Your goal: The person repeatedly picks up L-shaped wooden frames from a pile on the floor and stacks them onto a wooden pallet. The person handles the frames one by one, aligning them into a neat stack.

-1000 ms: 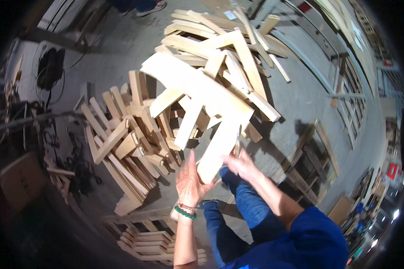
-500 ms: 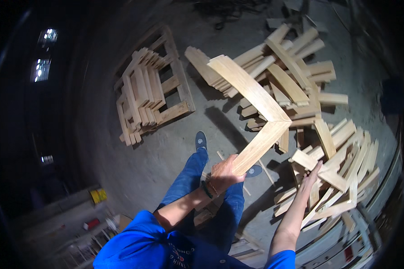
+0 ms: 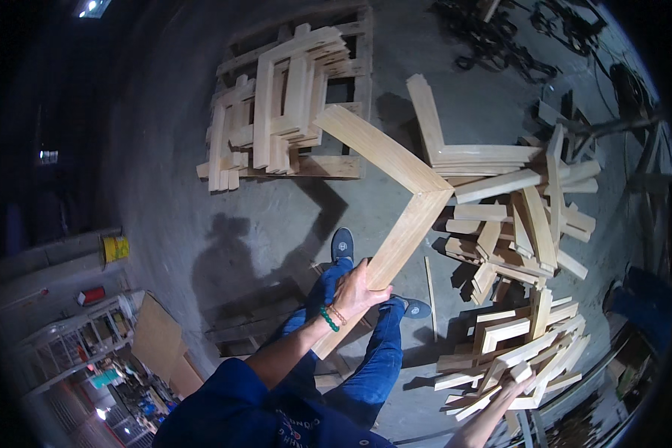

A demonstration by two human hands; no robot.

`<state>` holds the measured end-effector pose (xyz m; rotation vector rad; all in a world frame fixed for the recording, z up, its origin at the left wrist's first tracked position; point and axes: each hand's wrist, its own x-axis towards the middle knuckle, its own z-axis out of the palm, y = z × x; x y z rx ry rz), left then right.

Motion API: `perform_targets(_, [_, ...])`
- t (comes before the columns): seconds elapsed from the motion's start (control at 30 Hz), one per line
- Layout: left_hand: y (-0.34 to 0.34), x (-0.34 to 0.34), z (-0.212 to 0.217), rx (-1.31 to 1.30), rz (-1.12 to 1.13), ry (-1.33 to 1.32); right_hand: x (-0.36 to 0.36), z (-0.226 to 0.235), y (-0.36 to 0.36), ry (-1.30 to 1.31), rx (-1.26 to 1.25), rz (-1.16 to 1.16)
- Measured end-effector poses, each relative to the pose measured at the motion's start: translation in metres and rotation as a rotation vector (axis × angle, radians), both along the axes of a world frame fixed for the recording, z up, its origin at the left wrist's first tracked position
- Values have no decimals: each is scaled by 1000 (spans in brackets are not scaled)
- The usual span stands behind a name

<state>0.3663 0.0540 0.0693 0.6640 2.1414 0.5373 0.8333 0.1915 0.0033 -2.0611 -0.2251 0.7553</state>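
My left hand (image 3: 356,293) is closed around the lower arm of an L-shaped wooden frame piece (image 3: 418,207). Two pale boards meet at its mitred corner, which points right, and its upper arm reaches toward the pallet. Low on the right, my right hand (image 3: 511,390) is at a heap of similar wooden pieces (image 3: 493,337). Its fingers are around a pale wooden piece (image 3: 521,371), whose squared end faces up; the rest of that piece is hard to separate from the heap.
Stacked L-shaped pieces (image 3: 265,112) lie on a wooden pallet (image 3: 336,167) at the far left. Another heap (image 3: 530,216) spreads on the right, with a thin stick (image 3: 431,299) on the floor nearby. A yellow container (image 3: 115,249) and a brown board (image 3: 157,336) are at lower left.
My view has turned, so the pallet and heaps appear shifted. The L-shaped piece in my left hand now reaches closer to the pallet. My right hand is still at the lower-right heap.
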Motion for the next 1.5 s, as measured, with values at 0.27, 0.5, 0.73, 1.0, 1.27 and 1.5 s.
perform_targets(0.27, [-56, -131, 1, 88, 236, 68, -111, 83, -62, 27, -90, 236])
perform_targets(0.5, [-95, -222, 2, 45, 346, 139, -181, 121, -121, 112, -139, 370])
perform_targets(0.73, [-131, -287, 2, 38, 438, 142, -264, 134, -148, 316, -223, 548])
perform_targets(1.0, [-168, -290, 4, 166, 526, 159, -312, 145, -124, 393, -433, 712])
perform_targets(1.27, [-138, -296, 50, -46, 276, 212, -259, 129, -118, 310, -495, 881])
perform_targets(1.5, [-94, -283, 95, -79, 284, 187, -250, 171, -87, 363, -541, 915])
